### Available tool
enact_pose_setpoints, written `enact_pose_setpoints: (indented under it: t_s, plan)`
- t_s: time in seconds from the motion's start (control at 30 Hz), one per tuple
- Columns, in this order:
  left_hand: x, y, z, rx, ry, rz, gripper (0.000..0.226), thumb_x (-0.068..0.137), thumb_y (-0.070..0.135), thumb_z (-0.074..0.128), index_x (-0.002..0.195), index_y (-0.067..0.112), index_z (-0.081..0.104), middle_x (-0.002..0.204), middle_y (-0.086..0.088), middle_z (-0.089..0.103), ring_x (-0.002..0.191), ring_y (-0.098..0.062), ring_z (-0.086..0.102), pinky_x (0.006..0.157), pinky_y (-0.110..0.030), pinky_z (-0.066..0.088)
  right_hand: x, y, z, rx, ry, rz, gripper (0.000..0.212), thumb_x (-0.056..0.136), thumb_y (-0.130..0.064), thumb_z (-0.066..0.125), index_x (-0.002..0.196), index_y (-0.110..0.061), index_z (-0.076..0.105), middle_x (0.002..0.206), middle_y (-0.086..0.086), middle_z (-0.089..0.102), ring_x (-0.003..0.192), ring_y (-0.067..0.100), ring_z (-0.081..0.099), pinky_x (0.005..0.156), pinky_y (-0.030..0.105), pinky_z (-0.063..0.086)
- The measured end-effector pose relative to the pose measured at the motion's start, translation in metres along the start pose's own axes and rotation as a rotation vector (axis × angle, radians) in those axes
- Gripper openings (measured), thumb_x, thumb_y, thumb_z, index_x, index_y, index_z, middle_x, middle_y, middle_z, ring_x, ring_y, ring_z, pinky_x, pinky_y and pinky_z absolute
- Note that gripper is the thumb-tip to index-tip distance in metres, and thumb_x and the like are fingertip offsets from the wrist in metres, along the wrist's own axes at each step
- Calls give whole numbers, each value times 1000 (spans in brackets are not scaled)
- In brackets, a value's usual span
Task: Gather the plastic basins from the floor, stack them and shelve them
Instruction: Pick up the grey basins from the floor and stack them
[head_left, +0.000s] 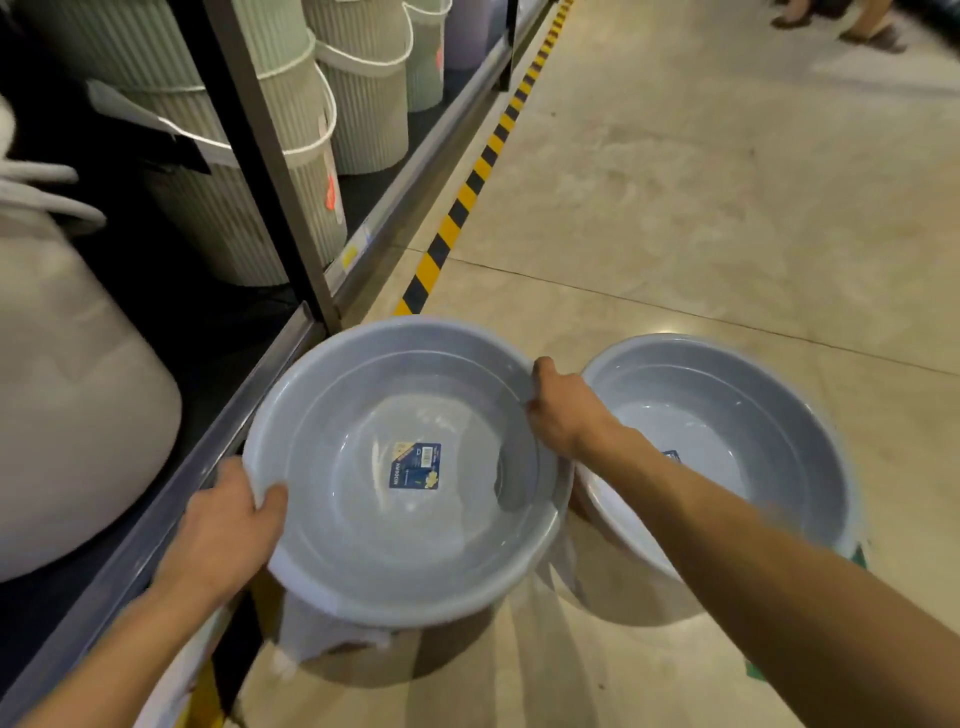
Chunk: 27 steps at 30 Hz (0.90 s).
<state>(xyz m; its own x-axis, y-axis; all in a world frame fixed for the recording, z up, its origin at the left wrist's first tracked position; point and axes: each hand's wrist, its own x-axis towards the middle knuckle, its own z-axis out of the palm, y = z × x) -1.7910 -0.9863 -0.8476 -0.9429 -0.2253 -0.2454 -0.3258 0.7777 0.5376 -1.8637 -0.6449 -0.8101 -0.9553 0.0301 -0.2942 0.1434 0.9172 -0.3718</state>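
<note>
While both hands grip its rim, the grey basin hangs above the floor by the shelf edge. The left hand clamps the near-left rim, thumb inside; the right hand curls over the far-right rim. A second basin sits just right, on the floor.

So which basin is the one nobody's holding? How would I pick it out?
Start at the metal shelf edge on the left and move right across the pale floor. First comes the grey basin that both hands grip by the rim. The free basin sits just right of it, behind the right forearm, with no hand on it.
</note>
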Motion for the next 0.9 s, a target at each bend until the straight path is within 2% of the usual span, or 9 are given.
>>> enact_pose_setpoints:
  t_s: [0.07, 0.17, 0.3, 0.43, 0.6, 0.67, 0.77, 0.83, 0.9]
  plan:
    - [12, 25, -17, 29, 8, 65, 22, 97, 34, 54, 109, 19, 42, 81, 3, 56, 64, -6, 49, 48, -24, 35, 0, 0, -26, 17, 45, 10, 28, 96, -14, 47, 121, -2, 43, 105, 23, 56, 85, 40, 55, 69, 39, 43]
    - [31, 74, -46, 60, 43, 180, 23, 97, 34, 53, 108, 15, 46, 89, -7, 60, 67, -16, 54, 52, -30, 41, -5, 9, -71, 34, 145, 26, 27, 93, -15, 48, 117, -2, 45, 96, 17, 48, 79, 37, 50, 66, 38, 41]
    - [43, 161, -64, 104, 99, 306, 25, 94, 37, 53, 108, 15, 49, 93, -10, 61, 72, -24, 59, 62, -38, 50, -18, 45, -130, 54, 297, 93, 31, 93, -20, 49, 121, -5, 48, 99, 15, 53, 81, 35, 53, 66, 36, 40]
    - [46, 239, -35, 168, 81, 400, 39, 95, 39, 50, 121, 10, 48, 115, -23, 59, 101, -43, 58, 82, -48, 50, -47, 105, -176, 28, 400, 214, 33, 91, -22, 51, 122, -8, 50, 105, 15, 58, 82, 32, 55, 67, 38, 44]
    - [34, 301, 53, 236, -13, 551, 37, 91, 45, 46, 110, 14, 46, 97, -11, 60, 84, -36, 59, 72, -43, 51, -106, 192, -192, -25, 412, 387, 27, 92, -20, 52, 115, -7, 50, 101, 16, 56, 78, 32, 51, 52, 32, 34]
    - [23, 313, 89, 230, -20, 574, 35, 91, 47, 46, 109, 17, 45, 97, -10, 57, 84, -35, 57, 71, -41, 47, -124, 221, -185, -27, 409, 448, 29, 93, -21, 52, 119, -7, 50, 103, 16, 55, 82, 33, 52, 55, 33, 36]
    - [15, 322, 130, 253, -35, 580, 32, 91, 51, 45, 104, 22, 41, 82, -1, 50, 68, -25, 52, 62, -35, 41, -134, 255, -164, -13, 377, 512, 33, 94, -20, 52, 124, -6, 49, 104, 16, 55, 81, 31, 50, 52, 30, 34]
    - [17, 322, 146, 288, -58, 575, 29, 91, 50, 46, 101, 24, 38, 73, 4, 40, 61, -20, 43, 56, -32, 32, -132, 272, -147, -6, 344, 533, 37, 95, -20, 51, 129, -5, 47, 109, 18, 57, 85, 34, 55, 60, 33, 43]
    - [20, 316, 157, 320, -82, 557, 29, 91, 50, 45, 102, 24, 37, 74, 4, 37, 62, -21, 41, 54, -32, 28, -127, 281, -131, 19, 326, 553, 40, 95, -20, 51, 132, -5, 46, 115, 21, 58, 91, 36, 58, 70, 40, 48]
